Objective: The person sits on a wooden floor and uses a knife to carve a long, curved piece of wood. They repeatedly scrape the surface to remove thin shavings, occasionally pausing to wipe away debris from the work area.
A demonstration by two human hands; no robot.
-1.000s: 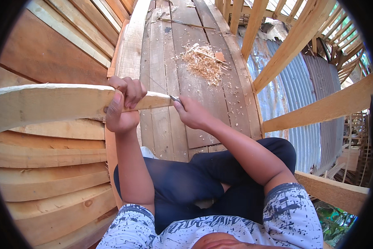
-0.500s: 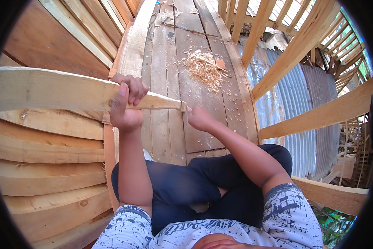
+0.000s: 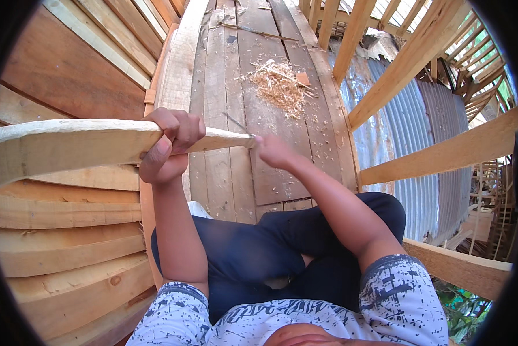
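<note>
One curved plank (image 3: 68, 149) clamped in L grip (image 3: 175, 141); thin blade (image 3: 234, 121) pinched by R grip (image 3: 275, 152), held nr plank's tapered end; shavings (image 3: 279, 92) strewn ahead.

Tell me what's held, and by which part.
The left hand grips the curved plank near its tapered end; the right hand holds a thin blade by its near end.

Daylight, v. bright & diffuse where I stand; strongest upper R of frame, gaps betw. wooden bars (image 3: 410, 57) burnt near-white. Bluish sheen on corrugated sheets (image 3: 415, 128), R of ctr. Pale beam (image 3: 184, 55), upper L of ctr, almost washed out. Dark trousers (image 3: 241, 254), lower ctr, lose detail; faint haze there. R hand (image 3: 275, 151), mid-frame, sl. blurred. Boards (image 3: 68, 213) at L bend; rim vignetted blk.
</note>
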